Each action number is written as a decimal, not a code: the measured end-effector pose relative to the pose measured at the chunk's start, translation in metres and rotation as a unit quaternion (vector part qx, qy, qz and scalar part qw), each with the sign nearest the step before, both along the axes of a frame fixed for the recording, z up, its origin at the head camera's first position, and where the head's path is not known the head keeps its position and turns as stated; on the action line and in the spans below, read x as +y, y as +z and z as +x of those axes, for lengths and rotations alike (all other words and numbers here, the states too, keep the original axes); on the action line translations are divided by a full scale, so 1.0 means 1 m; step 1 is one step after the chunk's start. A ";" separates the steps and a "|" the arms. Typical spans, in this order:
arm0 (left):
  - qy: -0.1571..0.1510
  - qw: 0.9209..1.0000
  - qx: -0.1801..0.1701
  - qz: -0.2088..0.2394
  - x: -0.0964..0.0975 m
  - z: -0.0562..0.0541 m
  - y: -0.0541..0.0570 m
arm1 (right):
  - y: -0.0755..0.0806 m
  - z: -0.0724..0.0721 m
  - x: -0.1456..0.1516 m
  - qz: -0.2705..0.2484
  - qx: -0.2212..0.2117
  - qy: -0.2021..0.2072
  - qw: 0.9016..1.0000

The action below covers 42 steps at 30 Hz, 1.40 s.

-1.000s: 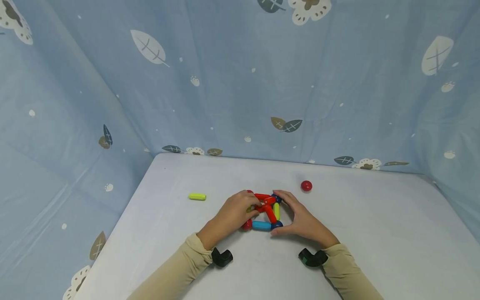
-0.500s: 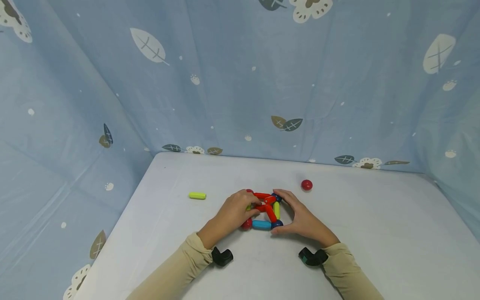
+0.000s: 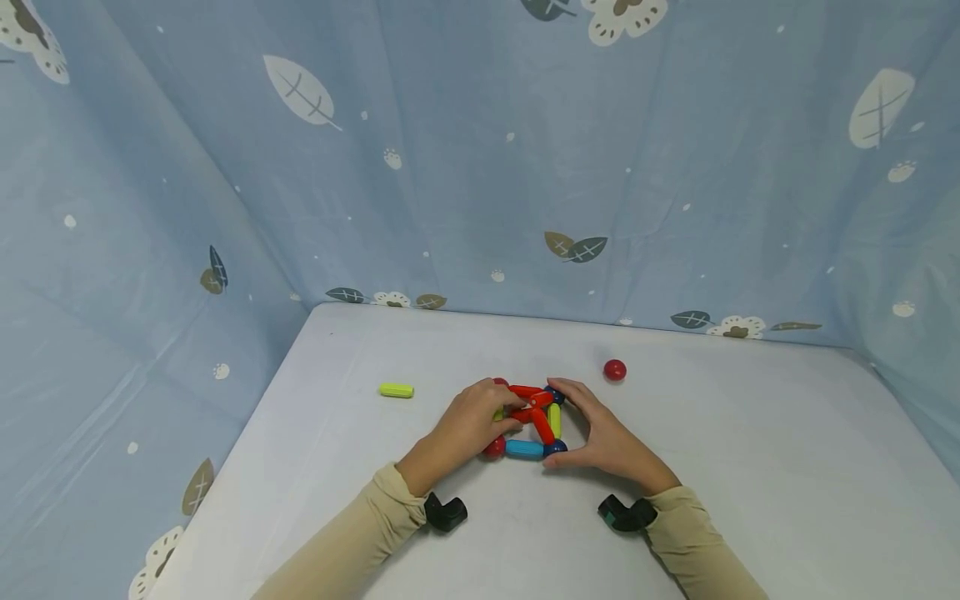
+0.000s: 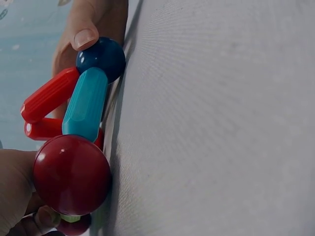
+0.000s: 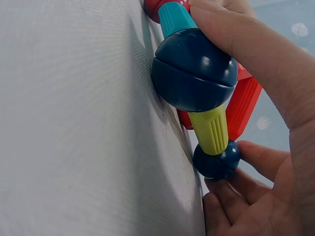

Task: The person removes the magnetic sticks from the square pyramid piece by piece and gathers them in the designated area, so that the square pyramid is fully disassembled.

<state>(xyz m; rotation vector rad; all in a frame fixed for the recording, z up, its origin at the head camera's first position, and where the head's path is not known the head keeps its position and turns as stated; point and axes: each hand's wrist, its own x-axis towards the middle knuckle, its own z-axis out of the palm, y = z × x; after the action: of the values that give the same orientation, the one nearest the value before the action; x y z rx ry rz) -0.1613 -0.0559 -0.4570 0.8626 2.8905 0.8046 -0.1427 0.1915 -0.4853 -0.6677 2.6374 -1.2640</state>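
Note:
A magnetic stick-and-ball frame lies on the table. Its near side is a light-blue stick [image 3: 524, 449] between a red ball [image 4: 72, 174] and a dark-blue ball [image 5: 194, 70]. A yellow-green stick [image 5: 210, 130] joins this to a second dark-blue ball [image 5: 217, 160]. Red sticks [image 3: 543, 426] slant up and meet above the frame's middle. My left hand [image 3: 467, 418] grips the left side, its fingertips by the red sticks and partly hidden. My right hand [image 3: 609, 439] spans the right side, thumb at the near dark-blue ball and fingers curled at the far one.
A loose yellow-green stick [image 3: 396, 390] lies to the left on the white table [image 3: 720, 467]. Behind the frame, to the right, sits a loose red ball [image 3: 615, 370]. A blue patterned curtain [image 3: 465, 192] hangs behind the table's far edge.

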 end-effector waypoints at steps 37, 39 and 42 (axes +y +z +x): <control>-0.025 1.000 -0.004 0.013 -0.004 -0.005 0.002 | 0.003 0.000 0.001 -0.004 -0.001 -0.003 1.000; -0.026 0.999 -0.008 0.017 -0.005 -0.005 0.003 | 0.002 0.001 0.001 -0.005 -0.003 -0.004 1.000; -0.027 0.999 -0.018 0.026 -0.009 -0.005 0.004 | 0.001 0.002 -0.001 -0.001 -0.004 -0.004 1.000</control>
<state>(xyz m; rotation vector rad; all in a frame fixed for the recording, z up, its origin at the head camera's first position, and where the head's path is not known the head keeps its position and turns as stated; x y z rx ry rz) -0.1665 -0.0654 -0.4525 0.9152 2.8146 0.8834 -0.1409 0.1909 -0.4839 -0.6517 2.6365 -1.2678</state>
